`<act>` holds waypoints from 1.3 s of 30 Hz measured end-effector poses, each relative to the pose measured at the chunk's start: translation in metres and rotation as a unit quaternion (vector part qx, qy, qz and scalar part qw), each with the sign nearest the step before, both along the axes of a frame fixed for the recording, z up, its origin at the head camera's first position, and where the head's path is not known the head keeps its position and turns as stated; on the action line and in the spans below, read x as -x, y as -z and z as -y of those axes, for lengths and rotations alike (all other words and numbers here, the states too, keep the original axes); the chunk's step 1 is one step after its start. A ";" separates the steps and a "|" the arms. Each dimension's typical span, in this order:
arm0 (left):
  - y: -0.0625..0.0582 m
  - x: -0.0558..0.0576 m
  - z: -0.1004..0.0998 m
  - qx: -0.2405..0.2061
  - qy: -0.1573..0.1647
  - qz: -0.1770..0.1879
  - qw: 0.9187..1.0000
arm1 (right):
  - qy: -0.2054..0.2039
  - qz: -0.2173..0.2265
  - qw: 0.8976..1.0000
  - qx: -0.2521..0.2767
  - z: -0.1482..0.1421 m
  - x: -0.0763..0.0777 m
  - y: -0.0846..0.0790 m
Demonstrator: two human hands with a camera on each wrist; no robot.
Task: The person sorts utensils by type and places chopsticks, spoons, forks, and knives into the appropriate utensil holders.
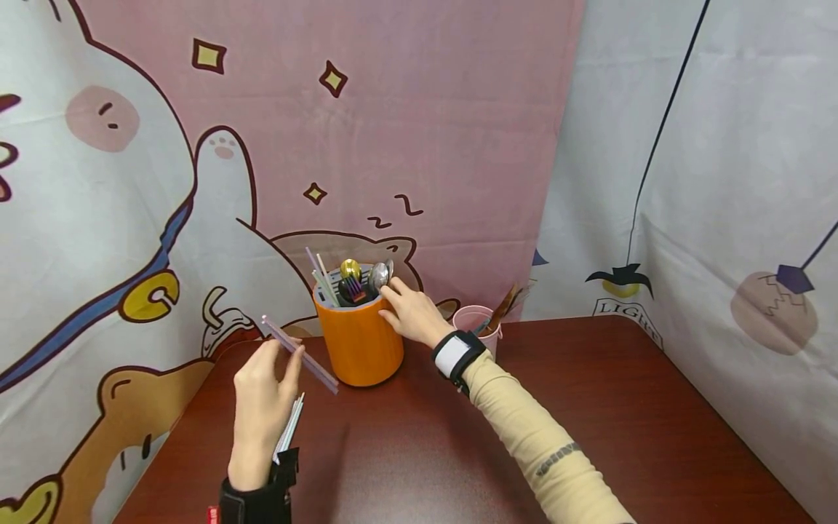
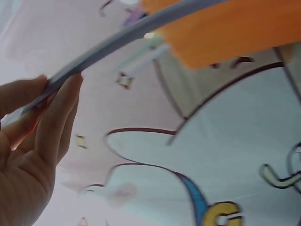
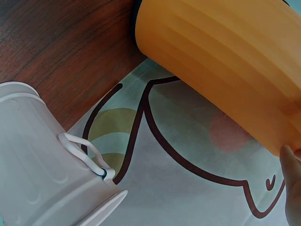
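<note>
My left hand (image 1: 258, 407) pinches a light purple drinking straw (image 1: 313, 367) between thumb and fingers, clear of the table. The straw slants across the left wrist view, from the fingertips toward the orange utensil holder (image 1: 360, 349). At that holder's right rim is my right hand (image 1: 415, 313), fingers over the top edge beside the metal spoons (image 1: 380, 275) and thumb against the outer wall. In the right wrist view only a finger (image 3: 292, 176) shows, right at the holder's edge. A gold spoon (image 1: 350, 269) and several pale straws (image 1: 324, 280) stand in the holder.
A pink bucket (image 1: 473, 318) with brushes or similar thin sticks stands right of the holder, close to the right wrist. White straws (image 1: 290, 426) lie on the brown table (image 1: 406, 451) beside the left wrist. Printed cloth (image 1: 425, 109) hangs behind the table.
</note>
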State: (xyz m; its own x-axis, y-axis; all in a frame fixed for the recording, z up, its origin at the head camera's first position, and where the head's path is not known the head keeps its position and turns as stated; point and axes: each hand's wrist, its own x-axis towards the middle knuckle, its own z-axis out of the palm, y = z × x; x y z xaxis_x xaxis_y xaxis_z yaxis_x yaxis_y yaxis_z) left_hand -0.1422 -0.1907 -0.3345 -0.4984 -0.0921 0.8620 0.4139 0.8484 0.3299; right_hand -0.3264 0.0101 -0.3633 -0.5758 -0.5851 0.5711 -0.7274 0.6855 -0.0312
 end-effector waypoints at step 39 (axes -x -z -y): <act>-0.025 0.079 -0.029 -0.041 0.010 -0.106 0.994 | 0.000 0.010 1.000 -0.003 0.000 -0.002 -0.002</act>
